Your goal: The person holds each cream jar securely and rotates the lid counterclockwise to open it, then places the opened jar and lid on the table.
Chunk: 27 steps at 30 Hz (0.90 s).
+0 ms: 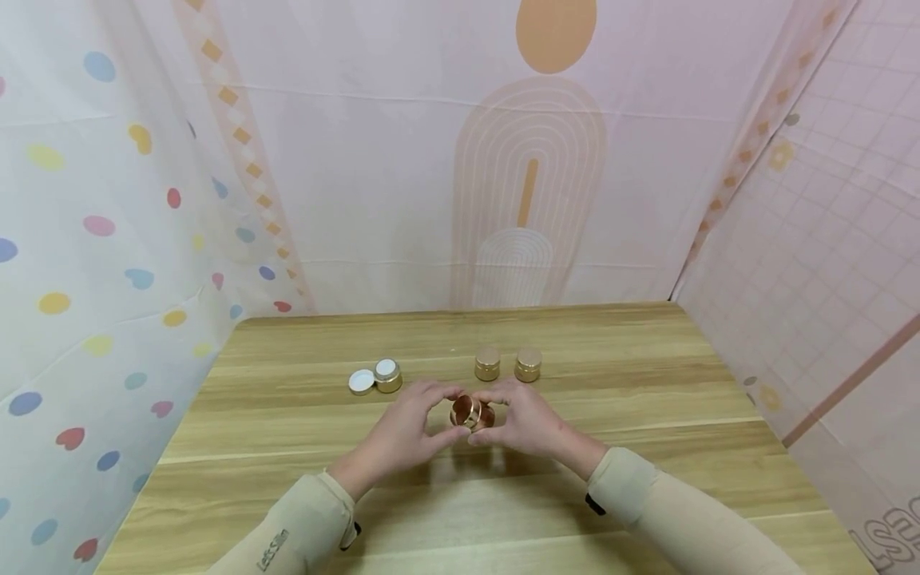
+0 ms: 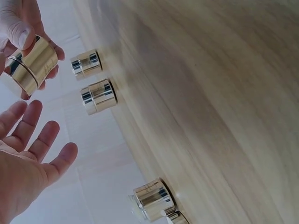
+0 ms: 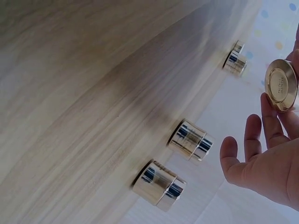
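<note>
A small shiny gold jar is held tilted on its side between both hands, low over the table's middle. My left hand pinches its left end between thumb and fingertips, the other fingers spread apart in the left wrist view. Gripping the right end is my right hand, with its thumb and index finger. The jar's round base, marked with small raised lettering, faces the right wrist camera.
Beyond the hands, two closed gold jars stand side by side on the wooden table. To the left are an uncapped gold jar with a white top and a lid lying white side up. Patterned cloths hang around the table.
</note>
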### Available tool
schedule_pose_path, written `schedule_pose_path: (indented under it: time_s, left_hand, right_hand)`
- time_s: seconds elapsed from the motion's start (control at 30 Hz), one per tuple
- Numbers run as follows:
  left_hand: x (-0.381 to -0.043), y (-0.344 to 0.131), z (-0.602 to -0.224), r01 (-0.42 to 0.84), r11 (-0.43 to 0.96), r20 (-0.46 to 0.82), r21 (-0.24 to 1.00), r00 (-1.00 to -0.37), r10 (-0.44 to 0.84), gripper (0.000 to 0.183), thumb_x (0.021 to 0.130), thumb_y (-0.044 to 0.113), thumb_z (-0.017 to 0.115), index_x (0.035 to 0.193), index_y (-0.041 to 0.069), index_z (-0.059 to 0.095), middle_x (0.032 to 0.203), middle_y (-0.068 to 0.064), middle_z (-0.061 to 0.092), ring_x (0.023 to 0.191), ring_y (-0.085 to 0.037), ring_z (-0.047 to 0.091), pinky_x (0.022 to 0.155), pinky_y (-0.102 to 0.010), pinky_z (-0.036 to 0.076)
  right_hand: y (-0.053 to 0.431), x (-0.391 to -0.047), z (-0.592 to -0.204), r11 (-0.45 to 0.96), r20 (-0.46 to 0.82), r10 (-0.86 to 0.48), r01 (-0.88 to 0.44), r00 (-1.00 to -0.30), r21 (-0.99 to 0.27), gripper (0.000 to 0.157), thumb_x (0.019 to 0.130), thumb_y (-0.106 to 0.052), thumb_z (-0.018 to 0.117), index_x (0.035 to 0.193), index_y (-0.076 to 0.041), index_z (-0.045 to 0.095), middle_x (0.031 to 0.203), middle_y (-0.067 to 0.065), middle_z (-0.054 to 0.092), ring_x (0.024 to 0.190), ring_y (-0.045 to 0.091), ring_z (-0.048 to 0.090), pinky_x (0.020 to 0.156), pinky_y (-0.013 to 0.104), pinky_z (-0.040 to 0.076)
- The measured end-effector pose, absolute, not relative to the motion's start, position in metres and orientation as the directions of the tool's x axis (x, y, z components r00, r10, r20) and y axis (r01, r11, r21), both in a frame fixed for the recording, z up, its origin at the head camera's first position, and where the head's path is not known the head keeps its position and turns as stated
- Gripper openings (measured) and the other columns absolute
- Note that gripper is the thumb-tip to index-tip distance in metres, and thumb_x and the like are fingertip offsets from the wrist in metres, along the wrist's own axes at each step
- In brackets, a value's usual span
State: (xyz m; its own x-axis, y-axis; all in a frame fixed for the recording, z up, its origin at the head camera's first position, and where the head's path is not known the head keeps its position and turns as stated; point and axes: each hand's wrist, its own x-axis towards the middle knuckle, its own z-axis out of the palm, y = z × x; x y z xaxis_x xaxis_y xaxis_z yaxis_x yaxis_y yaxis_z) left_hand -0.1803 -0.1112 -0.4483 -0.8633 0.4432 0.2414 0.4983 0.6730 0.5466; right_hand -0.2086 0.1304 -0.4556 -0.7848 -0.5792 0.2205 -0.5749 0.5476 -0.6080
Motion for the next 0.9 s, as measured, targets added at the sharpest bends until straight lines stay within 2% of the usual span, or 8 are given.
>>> schedule_pose_path:
  time_s: [0.13, 0.43, 0.7, 0.9]
  left_hand:
    - [-0.1788, -0.1124, -0.4497, 0.523, 0.67, 0.261, 0.527, -0.85, 0.458, 0.067, 0.092, 0.032, 0.086, 0.15, 0.011, 0.061, 0.146, -0.009, 0.067, 0.138, -0.032, 0.06, 0.116, -0.054, 0.053]
    - [-0.1793, -0.1126, -0.4506, 0.557, 0.658, 0.303, 0.507, -0.83, 0.468, 0.058, 0.092, 0.025, 0.086, 0.144, 0.008, 0.065, 0.14, -0.009, 0.07, 0.134, -0.032, 0.062, 0.113, -0.054, 0.054]
    - [-0.1789, -0.1087, -0.4514, 0.535, 0.665, 0.276, 0.521, -0.843, 0.462, 0.048, 0.094, 0.032, 0.084, 0.137, 0.016, 0.069, 0.132, -0.001, 0.072, 0.13, -0.025, 0.064, 0.114, -0.05, 0.054]
    - [-0.1764, -0.109, -0.4509, 0.538, 0.672, 0.269, 0.508, -0.841, 0.47, 0.061, 0.093, 0.033, 0.084, 0.146, 0.011, 0.063, 0.144, -0.007, 0.07, 0.137, -0.031, 0.063, 0.117, -0.052, 0.052]
  right_hand:
    - [0.1309, -0.2099, -0.4561, 0.536, 0.21, -0.579, -0.562, -0.788, -0.631, 0.044, 0.081, -0.032, 0.095, 0.122, -0.027, 0.08, 0.119, -0.011, 0.08, 0.114, 0.012, 0.067, 0.104, 0.04, 0.056]
    - [0.1309, -0.209, -0.4566, 0.534, 0.18, -0.576, -0.534, -0.797, -0.655, 0.046, 0.082, -0.033, 0.095, 0.124, -0.028, 0.079, 0.122, -0.01, 0.079, 0.116, 0.014, 0.068, 0.107, 0.044, 0.055]
    - [0.1317, -0.2082, -0.4578, 0.546, 0.163, -0.575, -0.524, -0.802, -0.654, 0.052, 0.081, -0.032, 0.095, 0.129, -0.024, 0.078, 0.126, -0.007, 0.079, 0.117, 0.015, 0.069, 0.107, 0.043, 0.056]
    - [0.1329, -0.2074, -0.4601, 0.55, 0.16, -0.57, -0.518, -0.806, -0.655, 0.055, 0.08, -0.032, 0.096, 0.131, -0.022, 0.077, 0.124, -0.006, 0.079, 0.114, 0.016, 0.068, 0.106, 0.044, 0.057]
